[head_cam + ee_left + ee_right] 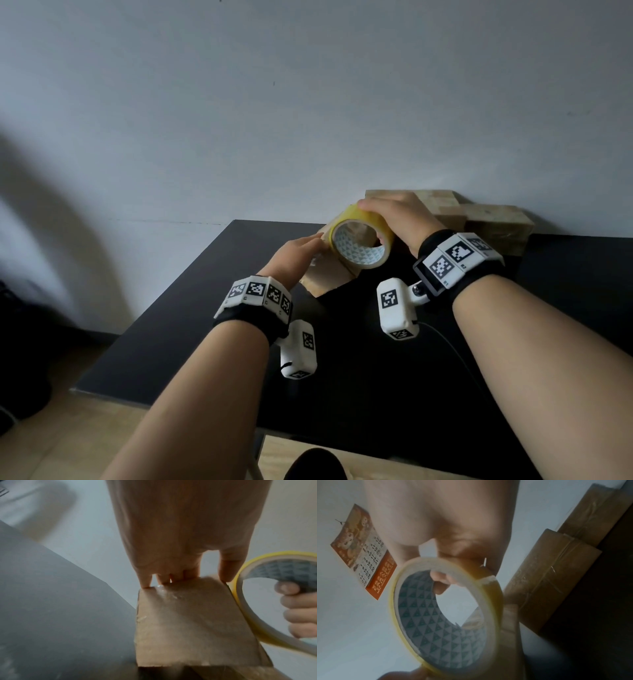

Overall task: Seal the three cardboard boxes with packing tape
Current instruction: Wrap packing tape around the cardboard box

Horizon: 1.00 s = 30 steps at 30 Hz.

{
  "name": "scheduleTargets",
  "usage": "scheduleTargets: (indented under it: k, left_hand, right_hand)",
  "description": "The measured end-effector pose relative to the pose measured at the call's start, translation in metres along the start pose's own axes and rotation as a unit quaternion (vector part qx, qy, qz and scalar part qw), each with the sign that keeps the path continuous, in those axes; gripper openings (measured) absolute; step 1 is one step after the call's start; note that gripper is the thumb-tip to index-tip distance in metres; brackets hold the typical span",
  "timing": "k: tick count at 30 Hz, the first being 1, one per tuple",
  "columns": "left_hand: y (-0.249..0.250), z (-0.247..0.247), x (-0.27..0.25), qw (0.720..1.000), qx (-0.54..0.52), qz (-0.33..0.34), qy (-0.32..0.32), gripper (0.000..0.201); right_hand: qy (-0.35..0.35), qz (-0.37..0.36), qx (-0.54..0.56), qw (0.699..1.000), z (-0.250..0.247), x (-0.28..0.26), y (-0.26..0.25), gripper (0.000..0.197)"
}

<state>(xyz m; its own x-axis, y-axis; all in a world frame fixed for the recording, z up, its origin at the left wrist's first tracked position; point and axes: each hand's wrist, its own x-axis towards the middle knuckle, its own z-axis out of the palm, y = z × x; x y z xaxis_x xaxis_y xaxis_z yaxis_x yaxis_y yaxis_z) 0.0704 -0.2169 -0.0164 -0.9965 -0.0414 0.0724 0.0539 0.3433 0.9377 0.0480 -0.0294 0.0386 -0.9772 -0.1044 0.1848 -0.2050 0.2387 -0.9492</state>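
While the near cardboard box [330, 274] is steadied on the black counter [205, 308] by the straight fingers [145, 582] of the left hand [294, 255], the tape roll [359, 240] is held in the right hand [397, 214] grip, fingers through its core. Step judged: taping this box. Next: tape drawn across the top, pressed flat. Two taped boxes [479, 217] are stacked against the pale wall [308, 102]; a calendar [363, 551] is hung there.

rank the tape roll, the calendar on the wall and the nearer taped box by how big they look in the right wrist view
1. tape roll, though it sits closest to the camera
2. nearer taped box
3. calendar, smallest, hanging farther off
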Motion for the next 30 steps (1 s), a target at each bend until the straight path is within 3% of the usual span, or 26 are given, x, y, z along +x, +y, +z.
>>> scheduleTargets:
  k: [11, 17, 23, 30]
  left_hand:
    - [0.006, 0.014, -0.010, 0.996, 0.080, 0.022, 0.015, 0.036]
    - [0.006, 0.009, -0.010, 0.997, 0.045, 0.039, 0.042, 0.022]
    - [0.002, 0.006, -0.005, 0.997, 0.024, 0.022, 0.064, 0.028]
    - [-0.005, -0.008, 0.004, 0.993, -0.037, -0.059, 0.093, 0.026]
  right_hand:
    - [-0.015, -0.014, -0.139, 0.990, -0.009, -0.003, 0.007, 0.033]
    - [-0.049, 0.030, -0.314, 0.948, -0.009, -0.005, 0.034, 0.047]
    - [-0.048, 0.035, -0.316, 0.947, 0.007, -0.008, 0.050, 0.052]
    - [-0.027, 0.005, -0.291, 0.956, 0.027, -0.003, 0.048, 0.055]
